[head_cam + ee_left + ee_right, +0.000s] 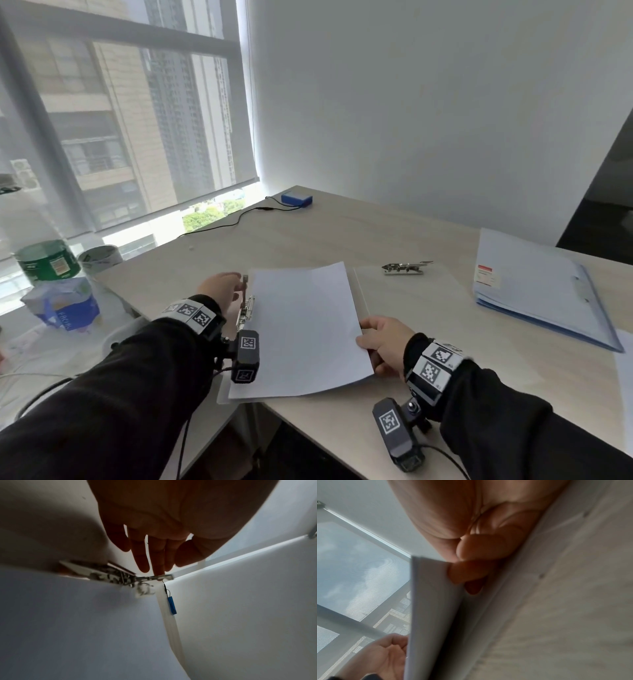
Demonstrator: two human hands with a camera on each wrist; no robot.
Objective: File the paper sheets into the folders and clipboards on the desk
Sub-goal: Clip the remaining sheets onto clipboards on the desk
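A white paper sheet (305,329) lies over the left half of an open translucent folder (411,308) at the desk's front corner. My right hand (368,337) pinches the sheet's right edge, thumb on top. In the right wrist view its curled fingers (467,573) sit under the lifted paper sheet (433,615). My left hand (236,284) reaches the metal lever clip (245,308) along the sheet's left edge. In the left wrist view its straight fingers (159,566) touch the raised lever of the clip (109,574). A second metal clip (406,268) sits on the folder's right half.
A blue folder (534,291) lies shut at the right, with another sheet (625,359) at the frame edge. A blue box (297,198) with a black cable is at the far corner. A green tub (48,262) and a tissue pack (65,305) stand left, off the desk.
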